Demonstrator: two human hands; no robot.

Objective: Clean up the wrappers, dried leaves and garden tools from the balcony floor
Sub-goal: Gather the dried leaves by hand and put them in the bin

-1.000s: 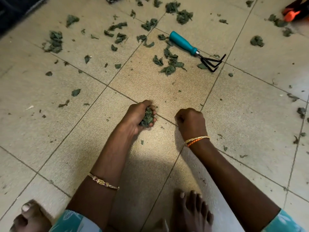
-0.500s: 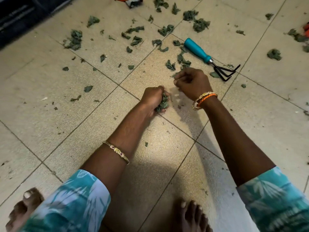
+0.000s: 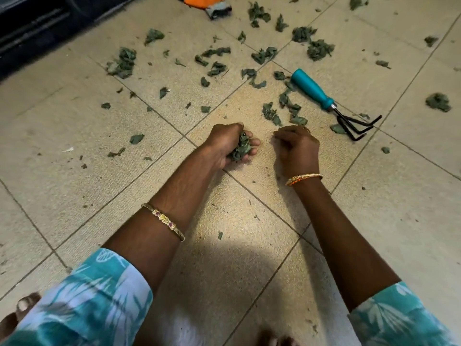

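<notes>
Gripping a wad of dried leaves (image 3: 241, 148), left hand (image 3: 228, 145) is curled round it just above the floor (image 3: 74, 186). Right hand (image 3: 296, 148) has fingers curled down at the tile; can't tell if it pinches anything. Step: leaf pickup, far from done. Next likely the leaves (image 3: 270, 113) just ahead. Rake (image 3: 331, 102) lies flat beyond: axis diagonal, prongs lower right, teal handle upper left.

Matt, grainy tiled floor (image 3: 249, 245)
</notes>
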